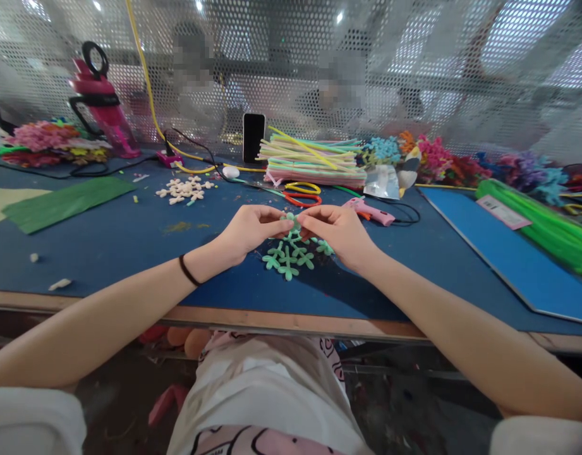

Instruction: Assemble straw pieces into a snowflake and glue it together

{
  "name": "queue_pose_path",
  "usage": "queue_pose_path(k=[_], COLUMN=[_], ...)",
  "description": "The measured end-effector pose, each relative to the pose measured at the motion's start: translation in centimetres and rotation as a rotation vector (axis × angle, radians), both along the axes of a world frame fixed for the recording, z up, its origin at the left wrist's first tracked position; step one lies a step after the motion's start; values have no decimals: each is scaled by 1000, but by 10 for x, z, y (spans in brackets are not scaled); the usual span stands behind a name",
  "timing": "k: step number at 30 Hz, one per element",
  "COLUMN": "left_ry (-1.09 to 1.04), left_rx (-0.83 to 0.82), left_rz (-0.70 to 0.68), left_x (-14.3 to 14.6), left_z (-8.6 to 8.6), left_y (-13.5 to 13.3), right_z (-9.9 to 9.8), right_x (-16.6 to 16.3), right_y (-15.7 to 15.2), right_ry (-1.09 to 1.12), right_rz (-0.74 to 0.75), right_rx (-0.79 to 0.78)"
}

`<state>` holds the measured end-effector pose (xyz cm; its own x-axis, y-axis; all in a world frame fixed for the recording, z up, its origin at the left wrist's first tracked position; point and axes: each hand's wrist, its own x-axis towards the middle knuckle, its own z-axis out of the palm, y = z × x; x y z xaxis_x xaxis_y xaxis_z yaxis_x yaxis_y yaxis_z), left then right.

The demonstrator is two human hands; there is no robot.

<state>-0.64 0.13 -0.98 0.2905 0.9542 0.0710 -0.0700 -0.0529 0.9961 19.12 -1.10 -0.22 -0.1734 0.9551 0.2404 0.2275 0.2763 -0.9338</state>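
Observation:
Between the fingertips of my left hand (260, 229) and my right hand (335, 232) is a small mint-green fuzzy piece, pinched from both sides. It looks like a pipe-cleaner flower (291, 218); my fingers cover part of it. Just below, on the blue table mat, lies a cluster of mint-green pipe-cleaner flowers (288, 260). One more green flower (325, 247) rests close to my right fingers. A pink glue gun (372, 212) lies beyond my right hand. Scissors with orange and yellow handles (303, 198) lie behind both hands.
A stack of pastel pipe cleaners (314, 161) stands at the back beside an upright phone (253, 138). White pipe-cleaner flowers (184, 189) and green sheets (67, 203) lie left. A pink bottle (105, 107) stands back left. A blue board (503, 253) and bagged green pipe cleaners (546, 224) lie right.

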Motion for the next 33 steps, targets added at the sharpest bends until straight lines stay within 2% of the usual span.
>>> queue_pose_path(k=[5, 12, 17, 22, 27, 33], left_ry=[53, 43, -44, -135, -132, -41], left_rx=[43, 53, 61, -41, -120, -87], left_rz=[12, -26, -58, -58, -42, -59], left_x=[0, 0, 0, 0, 0, -2], left_z=[0, 2, -4, -1, 4, 0], left_y=[0, -3, 2, 3, 1, 3], right_z=[-2, 2, 3, 0, -1, -2], right_x=[0, -1, -3, -2, 2, 4], right_y=[3, 3, 0, 1, 4, 5], right_ry=[131, 223, 240, 207, 147, 156], right_rz=[79, 86, 90, 101, 42, 44], right_rx=[-107, -221, -206, -191, -110, -116])
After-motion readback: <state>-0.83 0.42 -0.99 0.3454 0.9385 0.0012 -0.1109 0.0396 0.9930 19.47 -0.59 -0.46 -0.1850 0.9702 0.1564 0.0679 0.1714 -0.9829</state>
